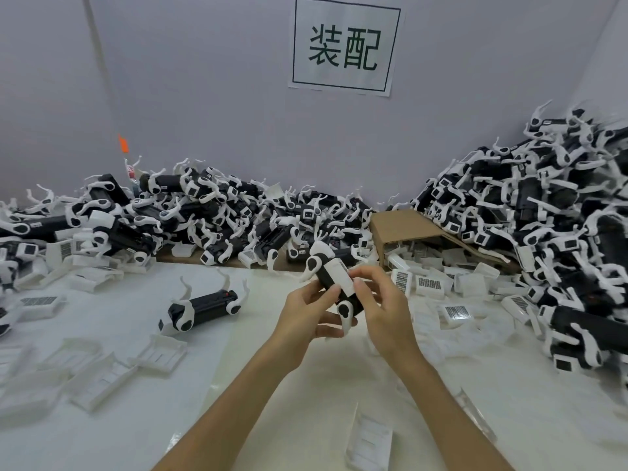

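The left hand [306, 312] and the right hand [382, 309] both grip one toy dog [323, 266], held up between them above the tabletop [306, 385]. The left fingers curl under the body with the thumb laid along its near side. The right thumb presses on a white cover [341, 278] on the body, and the other right fingers wrap behind. The step looks like seating that cover. To do it well, the left hand should probably brace the body firmly from below while the right thumb pushes flat and evenly along the cover. That way both edges would drop into place together and neither would tip. The thin legs seem easy to bend, so the grip is best kept on the body itself. The toy has a long black body with rounded white joints at its ends and slim white legs sticking out, and it lies tilted, its far end higher. To the left of the hands a second toy dog [204, 309] lies on its back, legs up. Nearer than it, loose covers [158, 353] are scattered. Just beyond the right hand a cardboard box [401, 229] lies tipped over. Behind and to the right, a heap [543, 215] of the same toys rises against the wall [204, 79], which bears a printed sign [345, 45].
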Available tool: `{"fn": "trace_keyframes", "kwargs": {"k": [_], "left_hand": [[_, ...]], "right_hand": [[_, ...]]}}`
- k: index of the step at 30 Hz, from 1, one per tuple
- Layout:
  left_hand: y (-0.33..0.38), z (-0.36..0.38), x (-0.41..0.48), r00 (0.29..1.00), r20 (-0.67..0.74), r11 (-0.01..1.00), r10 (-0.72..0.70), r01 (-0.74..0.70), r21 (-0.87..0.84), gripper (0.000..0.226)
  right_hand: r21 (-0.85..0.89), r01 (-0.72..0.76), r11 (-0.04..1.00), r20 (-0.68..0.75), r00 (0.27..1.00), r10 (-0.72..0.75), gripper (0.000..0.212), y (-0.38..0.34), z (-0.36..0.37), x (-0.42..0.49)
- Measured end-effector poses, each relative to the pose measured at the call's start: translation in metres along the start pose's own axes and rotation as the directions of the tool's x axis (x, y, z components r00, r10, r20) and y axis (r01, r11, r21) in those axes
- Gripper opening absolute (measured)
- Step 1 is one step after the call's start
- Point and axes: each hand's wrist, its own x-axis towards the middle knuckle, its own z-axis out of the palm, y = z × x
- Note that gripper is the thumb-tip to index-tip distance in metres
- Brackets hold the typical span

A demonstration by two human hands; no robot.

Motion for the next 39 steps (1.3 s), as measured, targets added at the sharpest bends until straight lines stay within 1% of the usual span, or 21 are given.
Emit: {"fn": "trace_keyframes", "kwargs": {"k": [3,6,9,12,13,15,18,21,24,26,29,32,35,37,39], "left_hand": [[0.0007,-0.0013,0.0004,1.000,-0.012,1.000,-0.019,0.019,0.020,0.025],[0.0004,-0.0008,0.0011,0.999,-0.034,0.996,-0.038,0.040,0.078,0.032],[-0.0024,0.0015,0.0016,0.998,-0.060,0.990,-0.022,0.029,0.135,0.032],[-0.0041,0.0027,0.0016,0.998,-0.057,0.985,0.029,-0.019,0.169,0.030],[-0.0044,0.0029,0.0021,0.998,-0.047,0.986,0.046,-0.038,0.161,0.026],[-0.0038,0.0035,0.0023,0.998,-0.027,0.992,0.058,-0.055,0.112,0.025],[-0.0026,0.0027,0.0020,1.000,0.007,1.000,0.019,-0.019,-0.023,0.039],[-0.0033,0.0005,0.0022,0.999,0.044,0.998,0.011,-0.008,-0.069,0.039],[-0.0029,0.0021,0.0012,0.998,0.053,0.997,0.018,-0.014,-0.080,0.045],[-0.0019,0.0045,0.0005,0.999,0.051,0.997,0.019,-0.015,-0.080,0.049],[-0.0023,0.0048,0.0003,0.999,0.047,0.998,0.015,-0.013,-0.060,0.057],[-0.0027,0.0037,-0.0004,0.998,0.055,1.000,0.018,-0.017,-0.014,0.058],[-0.0019,0.0053,-0.0017,0.997,0.072,0.999,0.007,-0.004,-0.041,0.057],[-0.0010,0.0071,-0.0025,0.996,0.087,0.998,0.000,0.006,-0.066,0.058],[-0.0013,0.0079,-0.0024,0.996,0.093,0.998,0.006,0.001,-0.068,0.057]], "right_hand": [[-0.021,0.016,1.000,0.014,1.000,-0.016,0.024,-0.0010,-0.0009,0.0008],[-0.042,0.037,0.998,0.011,0.999,-0.037,0.028,-0.0012,0.0012,0.0010],[-0.016,0.015,1.000,0.003,1.000,-0.015,0.020,0.0008,0.0038,0.0007],[0.011,-0.017,1.000,-0.015,1.000,0.017,0.009,0.0028,0.0049,0.0005],[0.034,-0.041,0.999,-0.010,0.999,0.041,0.007,0.0029,0.0049,0.0006],[0.088,-0.106,0.990,0.044,0.994,0.102,0.005,0.0026,0.0058,0.0008],[0.130,-0.180,0.975,0.135,0.977,0.162,0.006,0.0016,0.0081,0.0008],[0.139,-0.209,0.968,0.158,0.970,0.187,0.008,-0.0003,0.0083,0.0005],[0.130,-0.198,0.971,0.157,0.972,0.177,0.010,-0.0009,0.0062,0.0018],[0.123,-0.186,0.975,0.164,0.972,0.165,0.015,-0.0009,0.0047,0.0024],[0.130,-0.196,0.972,0.226,0.960,0.163,0.027,-0.0035,0.0042,0.0017],[0.113,-0.175,0.978,0.258,0.956,0.141,0.017,-0.0041,0.0057,-0.0002],[0.068,-0.118,0.991,0.212,0.972,0.101,0.019,-0.0028,0.0052,0.0000],[0.058,-0.113,0.992,0.188,0.977,0.101,0.011,-0.0017,0.0036,0.0007],[0.066,-0.120,0.991,0.177,0.978,0.106,0.014,-0.0013,0.0024,0.0009]]}}
